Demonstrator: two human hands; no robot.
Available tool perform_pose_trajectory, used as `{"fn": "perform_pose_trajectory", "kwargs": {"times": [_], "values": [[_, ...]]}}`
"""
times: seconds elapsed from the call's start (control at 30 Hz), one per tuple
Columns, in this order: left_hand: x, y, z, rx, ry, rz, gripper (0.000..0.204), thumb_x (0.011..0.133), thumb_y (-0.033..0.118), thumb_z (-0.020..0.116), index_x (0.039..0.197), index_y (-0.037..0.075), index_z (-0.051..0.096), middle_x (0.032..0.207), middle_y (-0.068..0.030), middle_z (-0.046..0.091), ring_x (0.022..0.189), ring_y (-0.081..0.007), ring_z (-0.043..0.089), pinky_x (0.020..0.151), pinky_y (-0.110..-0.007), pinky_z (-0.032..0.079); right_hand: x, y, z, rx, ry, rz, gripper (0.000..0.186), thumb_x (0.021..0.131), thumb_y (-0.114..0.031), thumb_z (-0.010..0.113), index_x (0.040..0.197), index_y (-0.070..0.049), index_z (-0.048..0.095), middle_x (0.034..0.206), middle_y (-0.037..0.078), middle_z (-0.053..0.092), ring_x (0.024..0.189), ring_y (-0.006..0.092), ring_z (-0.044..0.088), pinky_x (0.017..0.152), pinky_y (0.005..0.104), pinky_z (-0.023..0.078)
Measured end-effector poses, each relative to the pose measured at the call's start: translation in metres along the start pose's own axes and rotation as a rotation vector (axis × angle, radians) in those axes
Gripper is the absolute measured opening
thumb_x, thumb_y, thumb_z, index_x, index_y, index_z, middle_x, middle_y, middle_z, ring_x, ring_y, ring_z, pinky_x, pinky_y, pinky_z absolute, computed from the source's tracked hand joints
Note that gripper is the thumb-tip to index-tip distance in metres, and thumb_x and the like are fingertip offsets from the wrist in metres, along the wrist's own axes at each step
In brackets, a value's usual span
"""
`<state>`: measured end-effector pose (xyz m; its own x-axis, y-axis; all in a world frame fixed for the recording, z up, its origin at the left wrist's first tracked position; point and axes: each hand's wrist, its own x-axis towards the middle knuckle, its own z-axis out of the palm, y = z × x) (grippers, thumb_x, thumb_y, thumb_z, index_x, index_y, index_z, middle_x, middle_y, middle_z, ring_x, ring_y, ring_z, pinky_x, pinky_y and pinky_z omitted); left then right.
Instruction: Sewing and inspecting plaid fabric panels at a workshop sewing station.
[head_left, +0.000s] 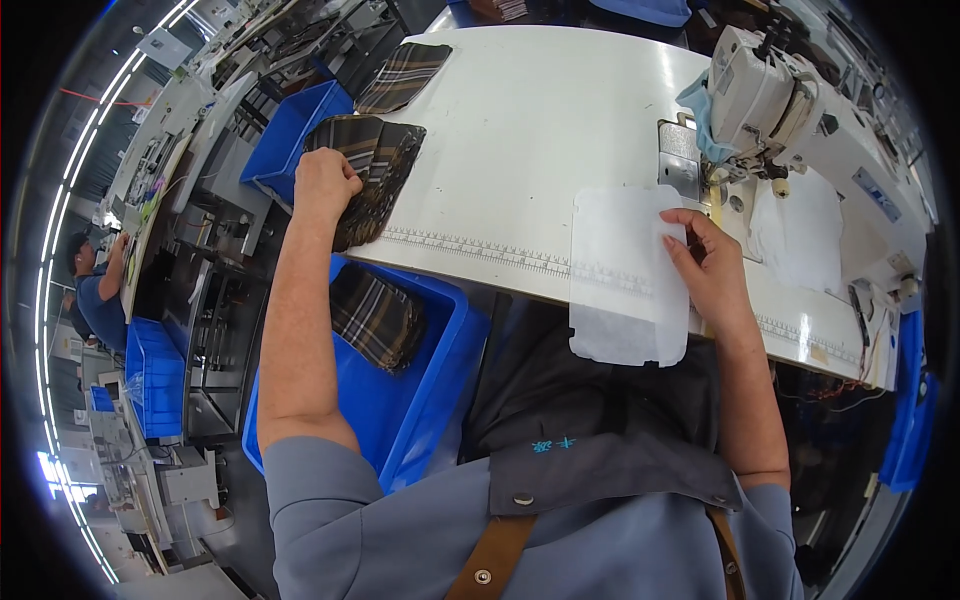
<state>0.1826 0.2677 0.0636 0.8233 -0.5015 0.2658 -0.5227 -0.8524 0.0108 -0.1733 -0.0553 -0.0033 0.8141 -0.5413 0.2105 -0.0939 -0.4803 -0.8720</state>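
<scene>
My left hand (326, 183) is at a stack of dark plaid fabric pieces (385, 165) on the table's left edge, its fingers closed on the top of the stack. My right hand (707, 262) pinches the right side of a translucent white sheet (625, 300), which hangs over the front edge of the white table (505, 130), across a printed ruler strip. A second plaid pile (405, 75) lies behind the first stack. Right of the sheet, white pieces (800, 230) lie beside the needle area of a white sewing machine (745, 100).
Below the table at left, a blue bin (450, 350) holds more plaid pieces (375, 315); another blue bin (295, 130) stands beside the table. A co-worker (98, 300) sits at a bench at far left. A blue tray (905, 430) is at far right, near loose cables.
</scene>
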Motion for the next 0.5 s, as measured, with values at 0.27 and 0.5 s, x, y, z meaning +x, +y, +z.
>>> {"fn": "perform_pose_trajectory", "kwargs": {"times": [0.27, 0.5], "values": [[-0.017, -0.001, -0.028, -0.719, 0.267, -0.169, 0.017, 0.070, 0.009, 0.078, 0.085, 0.002, 0.079, 0.072, -0.0089, 0.074, 0.068, -0.0136, 0.069, 0.067, -0.026, 0.053, 0.000, -0.013, -0.002, -0.059, -0.016, 0.042, 0.017, 0.091, -0.010, 0.069, 0.106, -0.001, 0.070, 0.083, 0.008, 0.066, 0.065, 0.0131, 0.052, 0.062, 0.0275, 0.045], [-0.122, 0.212, -0.051, -1.066, -0.178, 0.440, 0.004, 0.071, -0.001, 0.073, 0.072, 0.000, 0.070, 0.074, -0.0056, 0.066, 0.062, -0.0103, 0.063, 0.057, -0.023, 0.049, -0.003, -0.016, -0.002, 0.095, 0.005, -0.012, 0.043, 0.092, -0.039, 0.070, 0.102, 0.003, 0.070, 0.089, 0.014, 0.069, 0.067, 0.0173, 0.057, 0.063, 0.0299, 0.048]]}}
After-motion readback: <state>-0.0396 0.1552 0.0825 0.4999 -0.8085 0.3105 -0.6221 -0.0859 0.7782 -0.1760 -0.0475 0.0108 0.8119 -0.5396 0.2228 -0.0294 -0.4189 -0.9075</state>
